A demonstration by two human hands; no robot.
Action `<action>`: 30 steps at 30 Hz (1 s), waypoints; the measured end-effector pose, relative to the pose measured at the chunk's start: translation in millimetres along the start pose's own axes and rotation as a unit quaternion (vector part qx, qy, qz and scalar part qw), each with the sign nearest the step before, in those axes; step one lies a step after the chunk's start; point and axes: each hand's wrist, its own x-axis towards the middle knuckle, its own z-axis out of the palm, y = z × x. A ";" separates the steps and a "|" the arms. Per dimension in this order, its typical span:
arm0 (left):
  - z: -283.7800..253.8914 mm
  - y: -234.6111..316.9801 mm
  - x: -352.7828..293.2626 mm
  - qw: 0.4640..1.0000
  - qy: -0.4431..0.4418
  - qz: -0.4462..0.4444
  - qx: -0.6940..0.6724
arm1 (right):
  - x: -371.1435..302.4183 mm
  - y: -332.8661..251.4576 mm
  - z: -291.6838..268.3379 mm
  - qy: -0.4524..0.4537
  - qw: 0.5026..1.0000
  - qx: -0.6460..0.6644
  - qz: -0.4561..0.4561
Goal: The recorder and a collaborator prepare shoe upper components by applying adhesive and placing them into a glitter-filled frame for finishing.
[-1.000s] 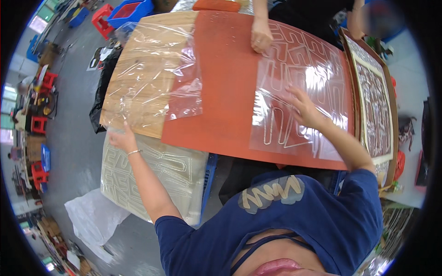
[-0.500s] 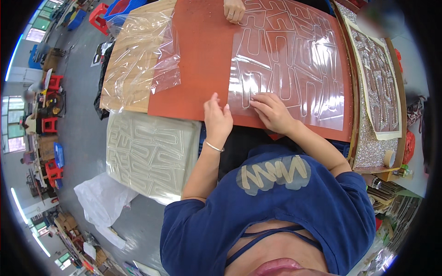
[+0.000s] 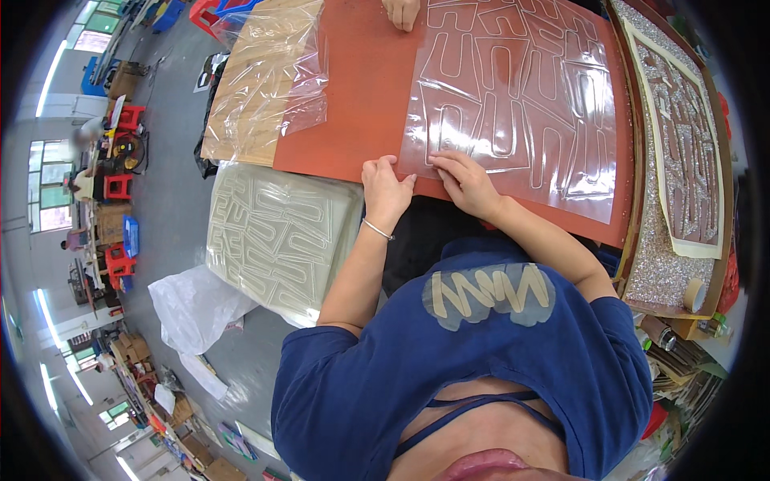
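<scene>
A clear plastic sheet point(image 3: 513, 104) with looped cut outlines lies on a reddish-brown board point(image 3: 353, 104). Bent fingers bring my left hand point(image 3: 387, 194) to the board's near edge, by the sheet's near left corner; whatever lies between finger and thumb is too small to make out. My right hand point(image 3: 472, 186) rests on the sheet a little to the right, fingertips drawn together on its surface, and what they pinch, if anything, is hidden. Across the board, another person's hand point(image 3: 400, 13) touches the board near the sheet's far left edge.
Crumpled clear film point(image 3: 265, 88) covers a wooden board at left. Below it sits a stack of clear patterned sheets point(image 3: 269, 240). A white plastic bag point(image 3: 196, 309) lies on the floor. At right, a glittery panel point(image 3: 658, 276) holds a cut-out sheet and a tape roll point(image 3: 695, 295).
My left hand has come down and right to the board's edge, its fingers now bent. My right hand stays at nearly the same spot on the sheet. The view has shifted slightly.
</scene>
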 end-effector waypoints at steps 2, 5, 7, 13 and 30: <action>3.3 3.4 -1.8 0.993 0.068 0.066 0.075 | 0.7 1.1 -3.2 0.016 0.999 0.031 0.031; 1.9 14.6 0.5 1.000 0.014 0.001 0.012 | -1.5 -0.5 -5.4 0.017 0.995 0.076 0.067; 1.6 21.3 3.0 0.997 -0.017 -0.070 -0.026 | -5.2 2.0 -6.1 0.021 0.995 0.081 0.056; -1.0 20.9 9.5 0.993 -0.066 -0.088 -0.049 | -7.5 -3.9 -8.1 0.019 0.998 0.046 -0.043; 25.5 7.5 -19.2 0.956 0.114 0.133 -0.234 | 15.2 0.2 -43.8 -0.001 0.996 0.066 0.064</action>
